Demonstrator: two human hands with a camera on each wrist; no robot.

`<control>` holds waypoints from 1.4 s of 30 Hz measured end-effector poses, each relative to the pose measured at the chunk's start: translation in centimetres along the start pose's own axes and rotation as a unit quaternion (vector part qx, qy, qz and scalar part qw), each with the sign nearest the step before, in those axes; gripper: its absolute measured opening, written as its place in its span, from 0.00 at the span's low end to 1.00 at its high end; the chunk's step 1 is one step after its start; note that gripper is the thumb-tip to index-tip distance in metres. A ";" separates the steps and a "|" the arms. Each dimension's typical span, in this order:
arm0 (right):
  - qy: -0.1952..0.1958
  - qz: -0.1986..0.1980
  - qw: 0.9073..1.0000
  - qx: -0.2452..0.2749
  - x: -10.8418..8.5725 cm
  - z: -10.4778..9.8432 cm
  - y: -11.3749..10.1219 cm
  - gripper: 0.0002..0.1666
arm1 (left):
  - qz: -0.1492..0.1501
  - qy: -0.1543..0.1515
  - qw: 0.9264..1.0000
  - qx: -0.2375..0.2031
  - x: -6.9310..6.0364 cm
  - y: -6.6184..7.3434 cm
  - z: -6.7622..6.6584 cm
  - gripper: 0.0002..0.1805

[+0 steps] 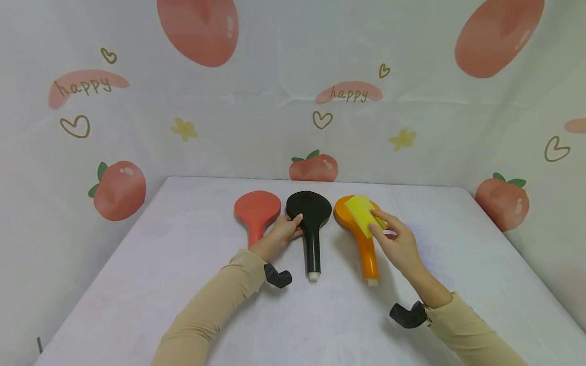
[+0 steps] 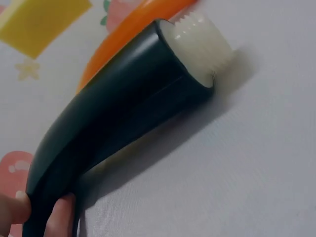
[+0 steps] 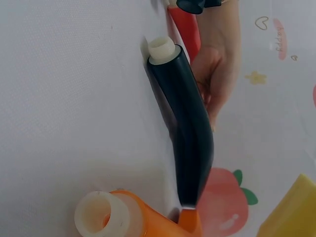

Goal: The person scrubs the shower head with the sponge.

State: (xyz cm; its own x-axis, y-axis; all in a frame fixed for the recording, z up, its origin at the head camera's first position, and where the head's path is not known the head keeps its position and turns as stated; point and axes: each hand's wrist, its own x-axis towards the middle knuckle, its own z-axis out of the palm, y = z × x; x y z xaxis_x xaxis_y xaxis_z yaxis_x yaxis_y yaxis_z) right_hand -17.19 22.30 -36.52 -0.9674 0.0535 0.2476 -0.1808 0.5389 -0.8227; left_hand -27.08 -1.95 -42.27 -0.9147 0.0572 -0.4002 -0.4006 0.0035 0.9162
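Observation:
Three shower heads lie side by side on the white table, their threaded white ends pointing to the near side: red, black and orange. My left hand grips the black one by the left side of its round head, thumb on top and fingers beneath. In the left wrist view, thumb and finger pinch its far part. A yellow sponge is pinched between my right thumb and fingers, over the orange head. My right hand is right of that shower head. Whether sponge and orange surface touch, I cannot tell.
My left forearm crosses in front of the red shower head and hides its handle. A dark wrist mount sits at the left cuff, another mount at the right. Behind the table hangs a printed white cloth.

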 end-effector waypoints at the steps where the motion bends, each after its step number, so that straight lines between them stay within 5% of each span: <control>1: -0.002 0.001 1.000 0.001 0.0 0.0 0.0 0.24 | 0.002 0.009 1.000 0.014 0.0 0.0 0.0 0.25; 8: 0.000 0.001 1.000 0.002 0.1 0.0 0.1 0.24 | 0.035 0.051 0.994 0.092 -0.3 0.2 -0.1 0.20; 15: -0.003 0.003 1.000 0.003 0.1 0.0 0.4 0.24 | 0.093 0.064 0.973 0.201 -0.9 0.4 -0.4 0.19; 23: 0.001 0.003 1.000 -0.003 0.3 0.0 0.6 0.24 | 0.248 0.098 0.921 0.283 -2.0 0.9 -0.3 0.23; 27: 0.007 0.005 1.000 -0.009 0.4 0.0 0.6 0.24 | 0.286 0.093 0.927 0.226 -2.4 1.6 0.7 0.14; 31: 0.016 0.009 1.000 -0.015 0.5 -0.3 0.8 0.24 | 0.277 0.057 0.939 0.194 -3.0 2.3 2.2 0.11; 37: 0.018 0.013 1.000 -0.014 0.6 -0.7 1.1 0.25 | 0.200 -0.051 0.959 0.192 -3.9 2.4 4.7 0.13; 42: 0.019 0.021 1.000 -0.012 0.6 -1.3 1.1 0.26 | 0.138 -0.109 0.962 0.210 -4.4 1.7 6.7 0.17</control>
State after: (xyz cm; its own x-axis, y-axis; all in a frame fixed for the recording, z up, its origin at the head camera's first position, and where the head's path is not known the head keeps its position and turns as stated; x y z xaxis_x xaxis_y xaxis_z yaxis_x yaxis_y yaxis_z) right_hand -17.74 24.03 -36.55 -0.9665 0.1093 0.2324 -0.1345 0.5556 -0.8205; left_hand -23.39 4.47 -38.79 -0.9314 0.3226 -0.1687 -0.0447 0.3586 0.9324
